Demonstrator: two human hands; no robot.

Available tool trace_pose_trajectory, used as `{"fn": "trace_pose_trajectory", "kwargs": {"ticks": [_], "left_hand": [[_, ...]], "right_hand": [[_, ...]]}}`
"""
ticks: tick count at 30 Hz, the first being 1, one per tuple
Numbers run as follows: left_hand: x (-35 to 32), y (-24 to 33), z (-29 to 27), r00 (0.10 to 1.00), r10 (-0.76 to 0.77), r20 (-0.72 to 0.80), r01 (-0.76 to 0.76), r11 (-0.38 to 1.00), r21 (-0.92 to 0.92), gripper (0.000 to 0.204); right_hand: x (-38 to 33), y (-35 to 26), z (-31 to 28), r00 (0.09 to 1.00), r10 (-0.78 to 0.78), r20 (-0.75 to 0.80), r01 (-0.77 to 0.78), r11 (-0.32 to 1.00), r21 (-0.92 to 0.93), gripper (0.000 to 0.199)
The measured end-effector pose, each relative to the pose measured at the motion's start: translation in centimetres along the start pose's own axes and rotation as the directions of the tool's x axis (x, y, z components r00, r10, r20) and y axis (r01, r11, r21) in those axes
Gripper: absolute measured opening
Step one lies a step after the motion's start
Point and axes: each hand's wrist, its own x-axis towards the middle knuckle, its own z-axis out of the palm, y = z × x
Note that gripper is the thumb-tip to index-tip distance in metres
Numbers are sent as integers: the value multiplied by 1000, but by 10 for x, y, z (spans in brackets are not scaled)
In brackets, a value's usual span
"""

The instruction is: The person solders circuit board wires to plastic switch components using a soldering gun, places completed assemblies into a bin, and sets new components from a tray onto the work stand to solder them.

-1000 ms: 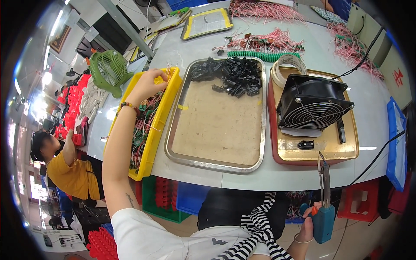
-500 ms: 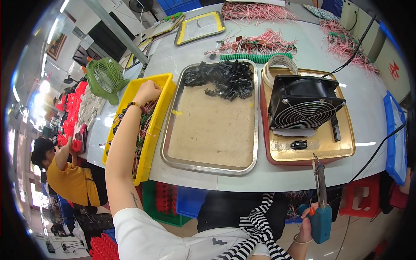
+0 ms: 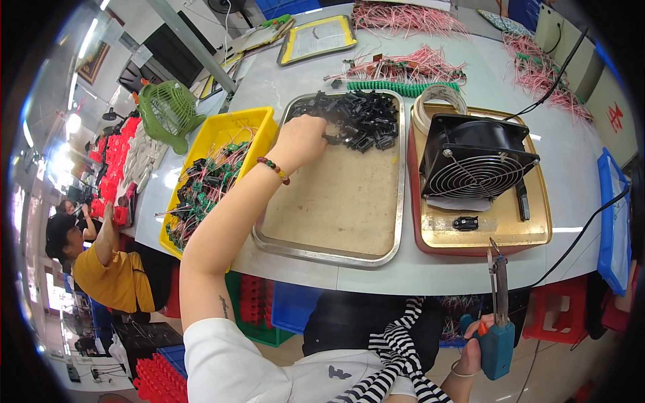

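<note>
**L hand moved from yellow bin to black parts in steel tray**

Head view: the left hand (image 3: 304, 140) is now seen over the steel tray (image 3: 376, 255), fingers pinched on a piece at the near-left edge of the black connector pile (image 3: 359, 117) in the tray's far end. 0.5 s ago it was reaching into the yellow bin (image 3: 259, 121) at the desk's left edge; judged: wired parts left, a connector now being picked. The right hand (image 3: 478, 349), below the desk's near edge, is closed round a blue-handled soldering tool (image 3: 498, 316), tip up. A black fan (image 3: 474, 158) sits on the gold tray (image 3: 531, 235), right.
</note>
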Motion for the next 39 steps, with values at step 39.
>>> {"fn": "trace_pose_trajectory", "kwargs": {"ticks": [39], "left_hand": [[111,-48,1,983,-93,-157,18,905,-426,28]], "right_hand": [[-2,7,-19,995,93,-18,-95,988,-123,58]]}}
